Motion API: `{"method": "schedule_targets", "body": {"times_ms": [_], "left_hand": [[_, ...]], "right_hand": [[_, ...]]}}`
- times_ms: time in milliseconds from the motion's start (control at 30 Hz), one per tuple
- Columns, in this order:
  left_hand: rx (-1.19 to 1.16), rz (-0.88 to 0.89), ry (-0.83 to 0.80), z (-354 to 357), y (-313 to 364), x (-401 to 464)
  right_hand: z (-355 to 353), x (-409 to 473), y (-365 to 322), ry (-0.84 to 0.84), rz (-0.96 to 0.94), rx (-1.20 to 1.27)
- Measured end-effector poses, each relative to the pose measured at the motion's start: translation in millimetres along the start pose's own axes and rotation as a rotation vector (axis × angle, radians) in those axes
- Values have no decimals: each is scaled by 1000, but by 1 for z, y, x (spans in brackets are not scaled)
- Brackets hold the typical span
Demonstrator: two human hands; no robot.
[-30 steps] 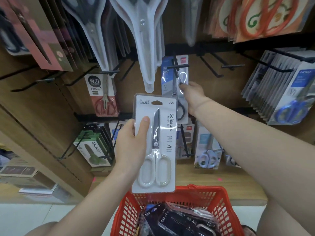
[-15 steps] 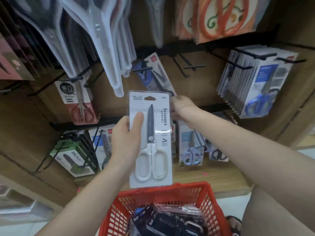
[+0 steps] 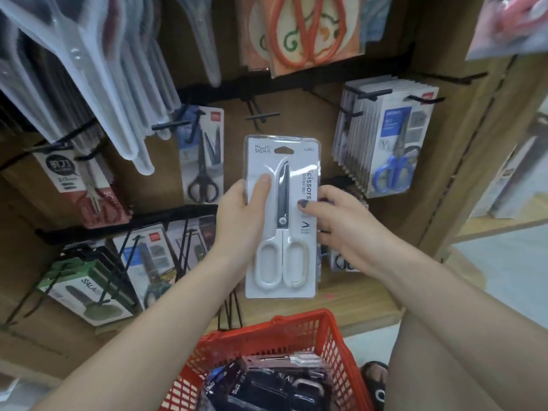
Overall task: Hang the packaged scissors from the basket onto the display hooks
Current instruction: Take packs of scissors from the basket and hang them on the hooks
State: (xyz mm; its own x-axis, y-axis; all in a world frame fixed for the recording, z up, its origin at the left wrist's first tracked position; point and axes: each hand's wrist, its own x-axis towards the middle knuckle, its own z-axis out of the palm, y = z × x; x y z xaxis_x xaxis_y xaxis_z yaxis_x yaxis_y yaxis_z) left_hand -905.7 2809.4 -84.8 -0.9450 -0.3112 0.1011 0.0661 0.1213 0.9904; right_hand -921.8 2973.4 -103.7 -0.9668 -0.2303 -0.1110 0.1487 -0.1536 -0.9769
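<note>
A red plastic mesh basket [image 3: 332,345] sits nearest, holding dark packaged scissors [image 3: 267,387]. Above it, both hands pinch a white-handled scissors blister pack [image 3: 281,221]: left hand [image 3: 240,221], right hand [image 3: 344,223]. Beyond, an empty black display hook [image 3: 262,116].

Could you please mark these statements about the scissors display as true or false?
1. Both hands hold the white scissors pack. True: the left hand and right hand grip its edges.
2. The pack already hangs on a hook. False: it is held in front of the display, below an empty hook.
3. The red basket is empty. False: dark packages lie in it.
4. The blue-handled scissors packs hang right of the held pack. True.
</note>
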Motion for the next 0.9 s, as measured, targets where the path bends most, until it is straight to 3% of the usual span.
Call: {"method": "schedule_targets", "body": {"times_ms": [400, 900], "left_hand": [[241, 129, -261, 36, 10, 12], [134, 170, -354, 54, 13, 9]], "right_hand": [[-43, -7, -3, 140, -152, 212], [-76, -4, -7, 195, -267, 90]]}}
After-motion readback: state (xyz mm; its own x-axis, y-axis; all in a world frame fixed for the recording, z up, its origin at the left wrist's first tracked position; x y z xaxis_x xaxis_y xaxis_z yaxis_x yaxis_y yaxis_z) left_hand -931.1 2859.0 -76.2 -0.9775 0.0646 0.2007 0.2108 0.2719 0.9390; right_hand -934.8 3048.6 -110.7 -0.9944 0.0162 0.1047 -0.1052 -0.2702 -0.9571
